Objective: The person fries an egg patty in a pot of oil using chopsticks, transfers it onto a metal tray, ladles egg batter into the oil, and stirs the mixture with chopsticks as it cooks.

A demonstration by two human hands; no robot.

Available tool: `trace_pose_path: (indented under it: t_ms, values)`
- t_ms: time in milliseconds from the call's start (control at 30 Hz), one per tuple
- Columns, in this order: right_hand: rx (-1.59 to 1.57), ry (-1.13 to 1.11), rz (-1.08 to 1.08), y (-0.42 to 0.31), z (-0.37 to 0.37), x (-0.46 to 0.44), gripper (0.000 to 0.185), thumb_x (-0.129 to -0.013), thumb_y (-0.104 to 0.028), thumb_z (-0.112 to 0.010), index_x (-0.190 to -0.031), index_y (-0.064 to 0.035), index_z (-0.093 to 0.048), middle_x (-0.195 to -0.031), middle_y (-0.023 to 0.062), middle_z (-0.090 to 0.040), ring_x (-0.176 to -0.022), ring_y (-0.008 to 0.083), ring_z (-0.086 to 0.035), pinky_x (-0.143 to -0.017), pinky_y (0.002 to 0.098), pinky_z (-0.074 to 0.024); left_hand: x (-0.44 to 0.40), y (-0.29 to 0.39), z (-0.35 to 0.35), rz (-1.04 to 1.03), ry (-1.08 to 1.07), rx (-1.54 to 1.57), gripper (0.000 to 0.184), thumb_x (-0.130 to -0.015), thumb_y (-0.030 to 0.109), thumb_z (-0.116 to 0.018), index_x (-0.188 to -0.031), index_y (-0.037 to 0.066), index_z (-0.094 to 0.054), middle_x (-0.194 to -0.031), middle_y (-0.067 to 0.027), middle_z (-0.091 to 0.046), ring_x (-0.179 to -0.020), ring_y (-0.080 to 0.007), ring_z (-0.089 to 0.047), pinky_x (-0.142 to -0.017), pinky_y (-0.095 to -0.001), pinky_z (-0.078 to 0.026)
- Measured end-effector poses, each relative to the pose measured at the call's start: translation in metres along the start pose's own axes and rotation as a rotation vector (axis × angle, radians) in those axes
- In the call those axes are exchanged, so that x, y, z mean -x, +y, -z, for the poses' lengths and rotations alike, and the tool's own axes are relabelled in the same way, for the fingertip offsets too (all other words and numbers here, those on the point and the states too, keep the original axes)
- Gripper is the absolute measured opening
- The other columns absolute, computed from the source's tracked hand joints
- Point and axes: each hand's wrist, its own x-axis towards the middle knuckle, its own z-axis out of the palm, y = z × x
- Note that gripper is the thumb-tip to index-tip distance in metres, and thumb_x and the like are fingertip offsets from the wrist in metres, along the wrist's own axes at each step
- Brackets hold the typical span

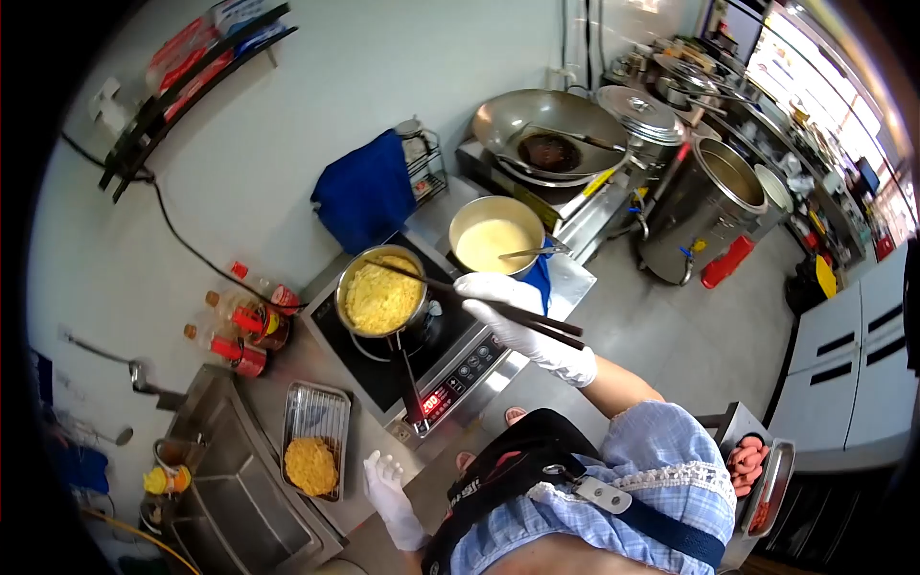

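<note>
My right hand [522,331], in a white glove, is closed on a pair of long dark chopsticks [479,305]. Their tips reach the yellow food [383,297] in a small saucepan [421,331] on the black induction cooktop [359,361]. My left hand [391,498], also gloved, is raised with its fingers apart and holds nothing. Beside it, a wire-racked metal tray [316,412] carries a round golden fried cake [310,467]. A pot of pale batter [494,240] with a ladle [529,253] in it stands beyond the cooktop.
A large wok [508,110] with dark liquid sits at the back, near a tall steel pot [682,225]. Red-labelled bottles [251,321] line the wall. At the lower left is a metal sink [240,498]. Sausages [747,465] lie in a container on the right.
</note>
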Motion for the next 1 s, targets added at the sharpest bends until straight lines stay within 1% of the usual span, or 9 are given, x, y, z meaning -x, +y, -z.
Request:
trace_pose_path:
  t_ms: [67,133,167,267,333,433,567,867,1000]
  values:
    - [0.115,-0.031,0.054,-0.015,0.01,-0.006,0.017,-0.078,-0.005,-0.065,-0.094,-0.0022,-0.063,-0.094,0.0124,-0.064,-0.087,0.0255,-0.062,-0.078,0.0317,-0.0494,-0.001,0.0,-0.002,0.019,0.003,0.038,0.033,-0.09,0.031,-0.05,-0.104,0.002,-0.054,-0.083,-0.0055,-0.055,-0.071,-0.0135,-0.051,-0.066,-0.0247,-0.043]
    - [0.123,-0.089,-0.013,-0.016,0.01,-0.005,0.018,-0.079,-0.003,-0.064,-0.096,-0.0002,-0.062,-0.097,0.0127,-0.063,-0.089,0.0243,-0.062,-0.082,0.0314,-0.0478,-0.002,0.001,0.003,0.033,0.003,0.044,0.028,-0.089,0.029,-0.052,-0.1,0.003,-0.056,-0.082,-0.0059,-0.057,-0.072,-0.0136,-0.054,-0.066,-0.0248,-0.044]
    - [0.216,-0.088,0.039,-0.03,0.012,-0.012,0.018,-0.079,-0.002,-0.063,-0.096,0.0006,-0.062,-0.098,0.0128,-0.063,-0.091,0.0237,-0.061,-0.083,0.0314,-0.047,-0.002,0.001,0.004,0.023,-0.005,0.047,0.029,-0.089,0.029,-0.052,-0.101,0.002,-0.056,-0.082,-0.006,-0.057,-0.071,-0.0136,-0.054,-0.065,-0.0249,-0.044]
    - [0.158,-0.035,-0.047,-0.02,0.004,-0.007,0.018,-0.077,0.003,-0.063,-0.096,0.0019,-0.062,-0.098,0.0138,-0.064,-0.092,0.0239,-0.061,-0.086,0.031,-0.0456,0.0,0.001,0.007,-0.008,0.009,0.058,0.031,-0.09,0.029,-0.051,-0.102,0.001,-0.055,-0.082,-0.0064,-0.057,-0.07,-0.0138,-0.054,-0.064,-0.0254,-0.045]
    - [0.101,-0.015,-0.009,-0.004,-0.003,-0.003,0.02,-0.077,0.005,-0.063,-0.096,0.0022,-0.062,-0.098,0.0134,-0.064,-0.092,0.022,-0.061,-0.086,0.0304,-0.0459,-0.002,-0.003,0.01,-0.021,0.007,0.054,0.032,-0.09,0.029,-0.051,-0.103,0.0,-0.055,-0.082,-0.0067,-0.057,-0.069,-0.014,-0.054,-0.063,-0.0256,-0.045]
    - [0.083,-0.039,-0.083,0.001,-0.011,-0.001,0.02,-0.076,0.005,-0.064,-0.096,0.0016,-0.063,-0.098,0.0132,-0.064,-0.092,0.0212,-0.061,-0.086,0.0299,-0.0461,-0.005,-0.008,0.016,-0.046,-0.023,0.04,0.036,-0.093,0.03,-0.047,-0.107,-0.003,-0.053,-0.082,-0.0076,-0.058,-0.068,-0.0143,-0.055,-0.063,-0.0261,-0.045]
    - [0.122,-0.097,-0.131,-0.006,-0.022,-0.007,0.02,-0.076,0.005,-0.064,-0.096,0.0014,-0.064,-0.097,0.0126,-0.064,-0.092,0.0213,-0.061,-0.085,0.0298,-0.0463,-0.007,-0.012,0.022,-0.048,-0.021,0.041,0.031,-0.094,0.026,-0.044,-0.104,0.0,-0.056,-0.082,-0.0074,-0.058,-0.067,-0.0124,-0.055,-0.062,-0.0242,-0.046]
    - [-0.069,-0.128,-0.115,0.034,-0.055,-0.005,0.018,-0.076,0.001,-0.065,-0.095,0.0013,-0.064,-0.097,0.013,-0.064,-0.09,0.0218,-0.062,-0.081,0.0299,-0.0482,-0.007,-0.011,0.026,-0.035,0.006,0.054,0.031,-0.094,0.027,-0.046,-0.101,0.0,-0.057,-0.081,-0.0082,-0.058,-0.066,-0.013,-0.056,-0.06,-0.0239,-0.046]
    - [-0.14,-0.133,-0.106,0.042,-0.063,-0.005,0.018,-0.077,0.005,-0.062,-0.094,0.0004,-0.064,-0.096,0.0117,-0.064,-0.089,0.0215,-0.061,-0.082,0.0304,-0.0472,-0.01,-0.015,0.029,-0.037,0.003,0.056,0.033,-0.093,0.029,-0.046,-0.103,-0.001,-0.056,-0.08,-0.0079,-0.059,-0.066,-0.0134,-0.056,-0.06,-0.0248,-0.046]
